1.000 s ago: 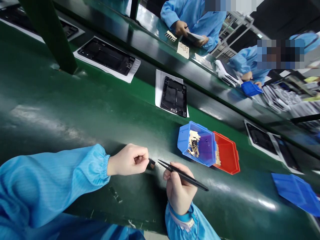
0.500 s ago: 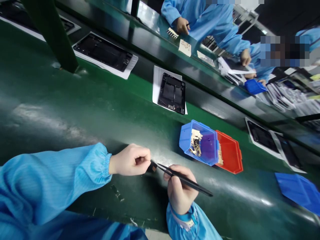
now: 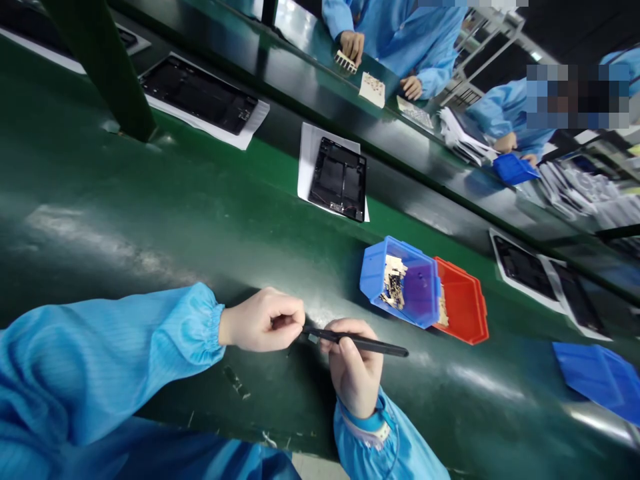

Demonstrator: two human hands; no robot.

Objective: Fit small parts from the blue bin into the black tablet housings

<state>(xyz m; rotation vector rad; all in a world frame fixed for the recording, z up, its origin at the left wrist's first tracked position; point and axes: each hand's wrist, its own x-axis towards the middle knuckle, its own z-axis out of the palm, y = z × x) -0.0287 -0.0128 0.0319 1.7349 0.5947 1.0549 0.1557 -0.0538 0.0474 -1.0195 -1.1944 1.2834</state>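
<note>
My left hand (image 3: pixel 263 320) is closed in a pinch on a tiny dark part (image 3: pixel 311 337) just above the green belt (image 3: pixel 125 220). My right hand (image 3: pixel 353 367) grips black tweezers (image 3: pixel 360 343), whose tips meet the small part at my left fingertips. Both hands are close together near the belt's front edge. A blue bin (image 3: pixel 403 283) with small pale parts and a red bin (image 3: pixel 463 310) stand just beyond my right hand.
Black tablet frames on white sheets (image 3: pixel 336 179) (image 3: pixel 200 100) (image 3: pixel 525 270) lie further along the belt. A green post (image 3: pixel 105 73) rises at the left. Another blue bin (image 3: pixel 597 380) lies at the right. Other people in blue coats (image 3: pixel 395 33) work across the line.
The tweezers have swung flatter and their tips have closed in on the small part at my left fingers. The view has shifted slightly; people across the line moved their hands.
</note>
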